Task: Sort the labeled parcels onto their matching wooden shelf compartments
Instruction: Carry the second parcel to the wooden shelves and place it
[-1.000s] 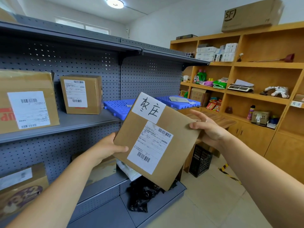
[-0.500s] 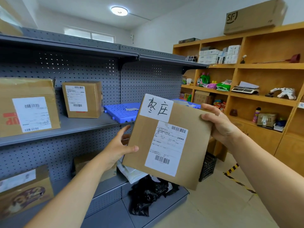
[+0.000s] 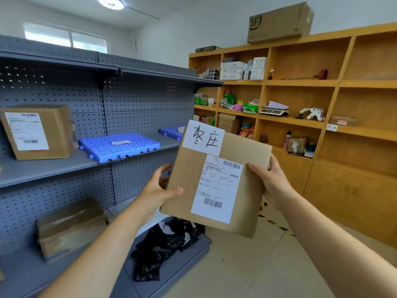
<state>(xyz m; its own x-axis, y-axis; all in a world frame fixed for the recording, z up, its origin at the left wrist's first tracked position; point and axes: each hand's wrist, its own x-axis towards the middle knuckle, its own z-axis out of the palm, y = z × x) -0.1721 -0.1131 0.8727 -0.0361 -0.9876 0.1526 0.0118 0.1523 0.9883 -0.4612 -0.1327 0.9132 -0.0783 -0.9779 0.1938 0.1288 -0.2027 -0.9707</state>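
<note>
- The person is holding a flat cardboard parcel (image 3: 217, 181) up at the centre of the frame, tilted so that its top edge leans to the right, in the air in front of the grey metal rack (image 3: 103, 117).
- The left hand (image 3: 158, 193) is gripping the parcel's lower left edge, thumb pressing on the front face and fingers reaching behind it.
- The right hand (image 3: 271, 182) is clasping the right edge, thumb lying over the front near the shipping label (image 3: 217, 190).
- The likely risk is mis-sorting: only one small tag (image 3: 332, 127) is showing on the wooden shelf unit (image 3: 300, 82) at the right of the frame, and it is too blurred to read from here, so the match may be guessed wrongly.
- A slip is also possible, since both grips are sitting on the edges of a smooth, thin parcel.
- The parcel is looking plain brown, square and slim, with a white handwritten label (image 3: 204, 138) reading 枣庄 at its upper left corner and the printed label with two barcodes below it.
- In the wooden compartments, packets, a weighing scale (image 3: 274, 111) and small boxes are crowding several shelves, which could block a clean placement.
</note>
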